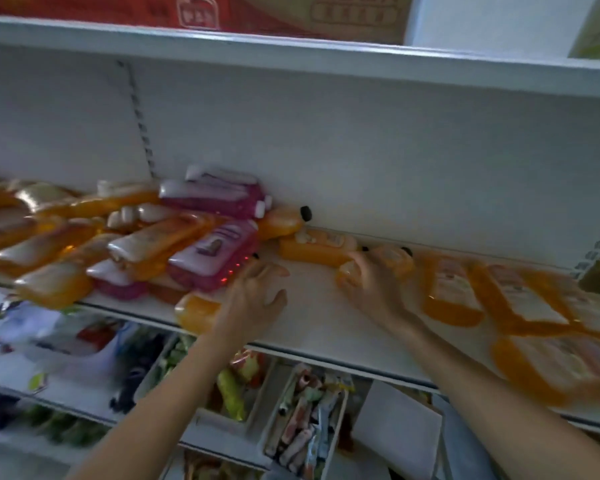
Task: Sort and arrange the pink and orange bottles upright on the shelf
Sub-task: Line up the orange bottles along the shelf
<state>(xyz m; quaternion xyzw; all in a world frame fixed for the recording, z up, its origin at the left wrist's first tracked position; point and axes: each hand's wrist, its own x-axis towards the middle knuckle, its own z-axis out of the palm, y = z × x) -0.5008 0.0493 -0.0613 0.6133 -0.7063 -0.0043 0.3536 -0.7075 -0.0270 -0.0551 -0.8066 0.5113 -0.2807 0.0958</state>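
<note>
A heap of orange bottles (49,251) and pink bottles (212,254) lies flat on the left half of the white shelf (312,306). More pink bottles (215,195) rest on top at the back. Several orange bottles (454,292) lie on their sides at the right. My left hand (257,292) hovers with fingers spread beside the pink bottle, just above an orange bottle (196,311) at the shelf's front edge. My right hand (371,282) wraps around a small orange bottle (392,259) with a black cap, lying near the back wall. The picture is blurred by motion.
A red and tan carton (291,12) sits on the shelf above. Below are bins of packaged snacks (305,420) and bags (49,337). A bare strip of shelf lies between my two hands. A slotted upright (141,123) runs down the back wall.
</note>
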